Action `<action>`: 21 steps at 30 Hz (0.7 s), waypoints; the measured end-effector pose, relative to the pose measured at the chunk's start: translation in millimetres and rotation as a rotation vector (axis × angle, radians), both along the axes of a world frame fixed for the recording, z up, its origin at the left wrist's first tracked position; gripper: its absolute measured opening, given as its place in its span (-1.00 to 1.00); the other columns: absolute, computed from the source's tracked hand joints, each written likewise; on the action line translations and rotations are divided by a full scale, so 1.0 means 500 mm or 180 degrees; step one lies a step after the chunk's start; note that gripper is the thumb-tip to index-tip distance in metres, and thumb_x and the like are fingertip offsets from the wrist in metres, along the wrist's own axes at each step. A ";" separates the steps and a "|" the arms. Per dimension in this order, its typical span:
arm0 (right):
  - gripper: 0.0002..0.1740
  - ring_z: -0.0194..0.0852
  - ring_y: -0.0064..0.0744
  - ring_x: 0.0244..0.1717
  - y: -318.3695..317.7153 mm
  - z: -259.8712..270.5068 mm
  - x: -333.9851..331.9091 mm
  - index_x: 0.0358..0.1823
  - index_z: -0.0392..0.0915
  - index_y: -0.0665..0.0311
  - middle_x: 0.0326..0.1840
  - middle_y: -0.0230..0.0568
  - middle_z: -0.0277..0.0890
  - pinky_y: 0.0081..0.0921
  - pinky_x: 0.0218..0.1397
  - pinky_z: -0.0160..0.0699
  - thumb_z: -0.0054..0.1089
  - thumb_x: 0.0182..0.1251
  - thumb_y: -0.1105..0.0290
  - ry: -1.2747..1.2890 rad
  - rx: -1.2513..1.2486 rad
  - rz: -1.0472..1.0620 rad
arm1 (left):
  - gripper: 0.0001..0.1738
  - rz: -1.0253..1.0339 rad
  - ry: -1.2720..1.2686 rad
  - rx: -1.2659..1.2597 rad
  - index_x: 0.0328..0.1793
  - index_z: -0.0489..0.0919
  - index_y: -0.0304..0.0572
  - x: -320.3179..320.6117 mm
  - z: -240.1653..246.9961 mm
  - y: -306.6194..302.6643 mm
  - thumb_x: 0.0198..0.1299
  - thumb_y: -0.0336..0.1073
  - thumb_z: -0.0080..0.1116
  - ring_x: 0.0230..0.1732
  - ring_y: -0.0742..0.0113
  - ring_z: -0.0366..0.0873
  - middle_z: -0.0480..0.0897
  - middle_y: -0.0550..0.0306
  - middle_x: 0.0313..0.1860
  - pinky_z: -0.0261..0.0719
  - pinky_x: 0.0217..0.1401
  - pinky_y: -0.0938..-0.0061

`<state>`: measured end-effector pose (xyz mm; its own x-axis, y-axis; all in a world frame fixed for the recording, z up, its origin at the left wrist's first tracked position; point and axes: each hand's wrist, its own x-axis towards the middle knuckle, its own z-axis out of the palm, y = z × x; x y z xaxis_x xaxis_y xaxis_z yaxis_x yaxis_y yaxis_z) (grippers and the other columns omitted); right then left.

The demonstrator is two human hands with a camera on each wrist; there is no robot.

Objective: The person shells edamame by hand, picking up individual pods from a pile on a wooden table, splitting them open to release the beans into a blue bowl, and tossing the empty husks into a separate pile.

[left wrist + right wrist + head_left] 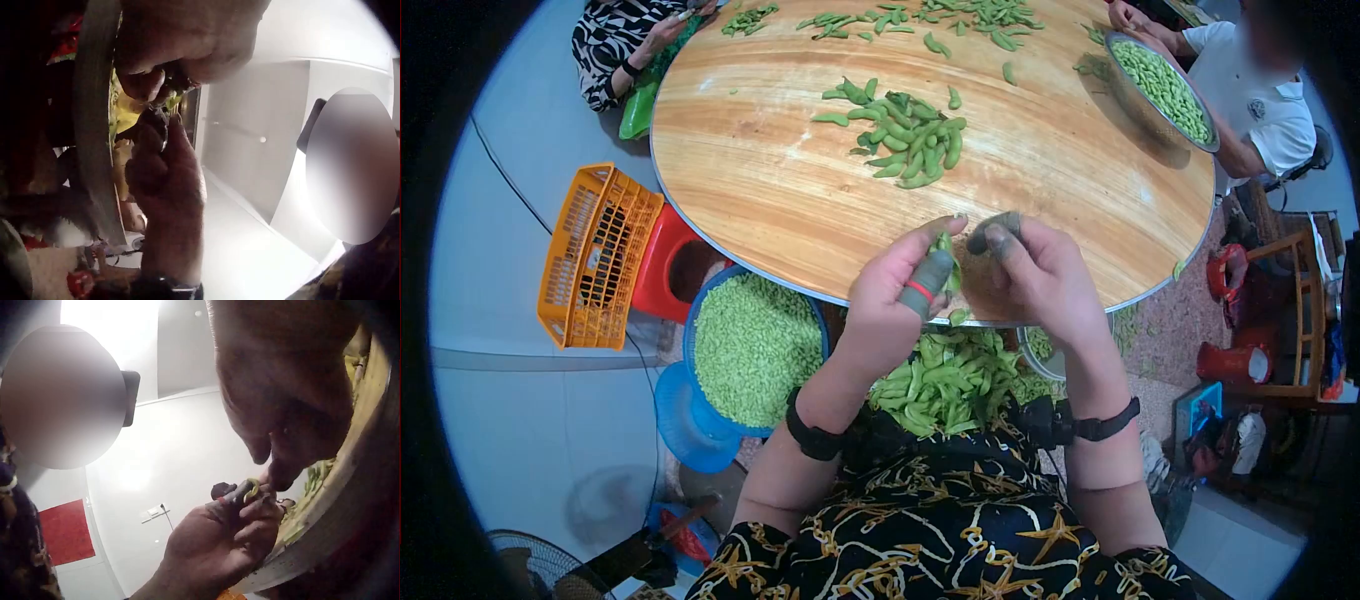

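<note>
My left hand (892, 300) grips green soybean pods (953, 265) between thumb and fingers over the table's near edge. Its thumb wears a grey-green cover (930, 275) with a red band. Just to the right, my right hand (1045, 270) is held with thumb and index finger curled together, both tips darkly covered. I cannot tell whether a bean sits in that pinch. In the right wrist view, the left hand (219, 540) is right at the right hand's fingertips. Below the hands, a heap of pods (950, 380) lies at my lap.
A loose pile of pods (915, 145) lies on the round wooden table (750, 200). Shelled beans fill a blue basket (690, 335) at left, near an orange crate (565, 260) and red stool (655, 270). Two people sit across, one beside a metal colander (1138, 105) of beans.
</note>
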<state>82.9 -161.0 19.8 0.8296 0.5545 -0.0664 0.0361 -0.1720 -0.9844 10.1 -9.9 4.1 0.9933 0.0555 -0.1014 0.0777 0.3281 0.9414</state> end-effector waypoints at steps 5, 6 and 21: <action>-0.77 0.30 -0.70 -0.47 0.027 0.002 0.018 -0.23 0.48 0.35 -0.50 -0.45 0.44 -0.67 -0.40 0.33 0.04 0.30 0.29 0.0648 0.0300 0.0409 | -0.38 0.0008 -0.0602 0.1108 0.40 0.10 -0.21 -0.001 -0.003 -0.008 0.19 -0.58 -0.09 -0.46 0.66 0.31 0.44 0.32 -0.38 0.28 -0.45 0.74; -0.81 0.28 -0.72 -0.51 0.037 -0.009 0.020 -0.23 0.49 0.33 -0.47 -0.48 0.44 -0.70 -0.47 0.28 0.07 0.27 0.33 0.0779 0.0596 0.0405 | -0.34 0.0052 -0.0808 0.1521 0.43 0.04 -0.20 -0.002 -0.005 -0.002 0.19 -0.58 -0.07 -0.44 0.66 0.33 0.46 0.30 -0.37 0.32 -0.43 0.73; -0.90 0.00 -0.78 -0.79 0.075 -0.007 0.018 -0.23 0.43 0.28 -0.64 -0.52 0.25 -0.78 -0.76 -0.07 0.08 0.24 0.47 0.2482 0.1949 -0.0141 | -0.75 0.1227 -0.2048 0.2422 -0.10 0.45 -0.31 0.020 -0.033 0.014 0.06 -0.61 -0.04 -0.28 0.35 0.56 0.56 0.05 -0.29 0.49 -0.22 0.57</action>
<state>91.7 -123.4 16.5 0.6964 0.6449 -0.3148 -0.6536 0.3888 -0.6494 20.1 -3.0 -12.3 0.7496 0.2051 0.6293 -0.4903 -0.4667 0.7361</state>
